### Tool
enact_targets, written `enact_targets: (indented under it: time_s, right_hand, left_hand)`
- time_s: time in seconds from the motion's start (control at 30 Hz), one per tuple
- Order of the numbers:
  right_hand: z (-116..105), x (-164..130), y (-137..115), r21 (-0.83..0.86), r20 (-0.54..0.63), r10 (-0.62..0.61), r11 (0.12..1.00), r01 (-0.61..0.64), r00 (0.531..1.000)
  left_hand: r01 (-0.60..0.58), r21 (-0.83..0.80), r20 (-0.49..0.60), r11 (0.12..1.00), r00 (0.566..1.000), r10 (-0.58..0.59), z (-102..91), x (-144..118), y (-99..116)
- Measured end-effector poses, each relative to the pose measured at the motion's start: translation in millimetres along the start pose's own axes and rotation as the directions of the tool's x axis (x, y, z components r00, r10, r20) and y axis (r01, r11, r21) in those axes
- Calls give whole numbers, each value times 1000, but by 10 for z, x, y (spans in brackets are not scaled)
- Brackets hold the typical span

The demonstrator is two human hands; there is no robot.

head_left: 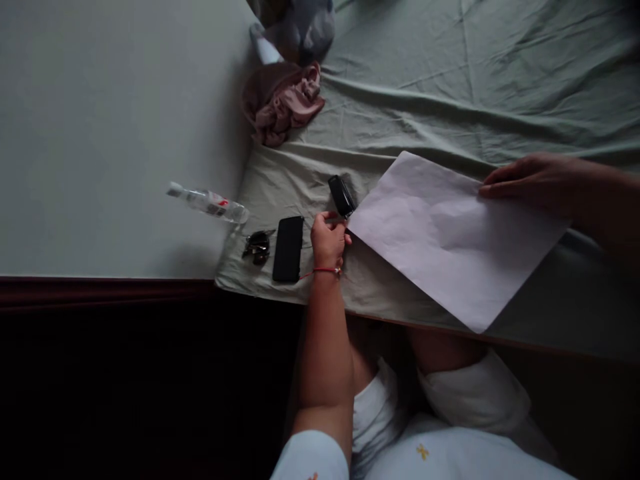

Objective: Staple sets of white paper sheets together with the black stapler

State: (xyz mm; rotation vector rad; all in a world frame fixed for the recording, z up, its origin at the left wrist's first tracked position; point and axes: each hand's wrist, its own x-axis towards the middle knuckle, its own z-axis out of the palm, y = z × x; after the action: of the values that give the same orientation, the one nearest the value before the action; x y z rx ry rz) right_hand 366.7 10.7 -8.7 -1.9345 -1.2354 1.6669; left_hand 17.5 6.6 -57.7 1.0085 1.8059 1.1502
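A large white sheet of paper (440, 233) slants over the green bedsheet, its near corner reaching past the bed's edge. My right hand (535, 180) grips its far right edge, fingers on top. At the paper's left corner is my left hand (330, 241), wearing a red string bracelet (325, 269). Its thumb and curled index finger close at that corner, though the exact contact is partly hidden. Just beyond these fingers lies a small black stapler (341, 195), its lower end next to the paper's corner and very near or touching my fingertips.
Left of my hand lie a black phone (288, 249), a bunch of keys (258, 247) and a clear plastic bottle (213, 203) by the wall. A crumpled pink cloth (285, 103) and a plastic bag (305, 30) sit farther back. The bed's front edge (400, 323) runs above my knees.
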Motion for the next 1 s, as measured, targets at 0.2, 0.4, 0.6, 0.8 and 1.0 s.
enact_targets:
  time_s: [0.2,0.4,0.6,0.8,1.0]
  right_hand:
    - [23,-36,-17,48,-17,16,999,-15,1000]
    - [39,-77,-71,64,-45,43,997,-40,998]
    - [73,-140,-158,65,-78,75,995,-70,994]
    - [84,-163,-178,78,-98,79,994,-71,992]
    - [93,-170,-169,99,-102,116,989,-106,988]
  left_hand:
    - [-298,239,-84,924,942,325,-78,75,-66]
    - [-543,341,61,767,827,558,-100,51,-27]
    - [-540,348,54,766,827,559,-64,2,-20]
    - [-488,368,-2,792,851,525,-35,-15,-20]
    - [-434,343,41,833,893,449,-6,-50,-11]
